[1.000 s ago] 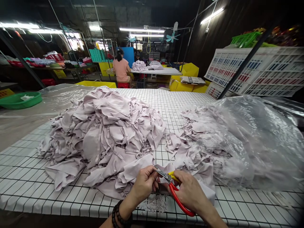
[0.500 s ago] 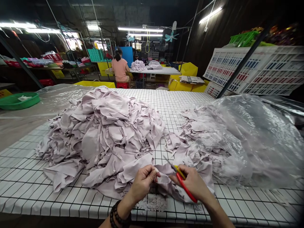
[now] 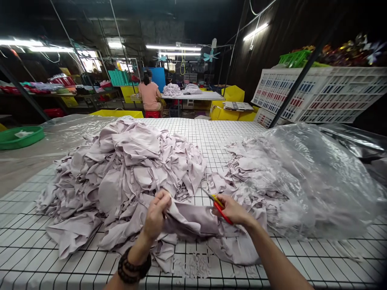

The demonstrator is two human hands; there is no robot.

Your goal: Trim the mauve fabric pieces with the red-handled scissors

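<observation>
While the counter [image 3: 193, 133] is being covered by a grid-patterned cloth, a large heap [image 3: 130, 161] of pale mauve fabric is being held up on its left side. On the right, a smaller pile [image 3: 244, 161] is being partly covered by a clear plastic bag [image 3: 326, 181]. Between and in front of them, one piece [image 3: 193, 219] is being stretched, its left end being pinched by the left hand [image 3: 159, 211]. Red-and-yellow scissors [image 3: 222, 211] are being gripped in the right hand [image 3: 234, 210], beside the piece's right end. Small scraps [image 3: 193, 266] are being supported near the front edge.
</observation>
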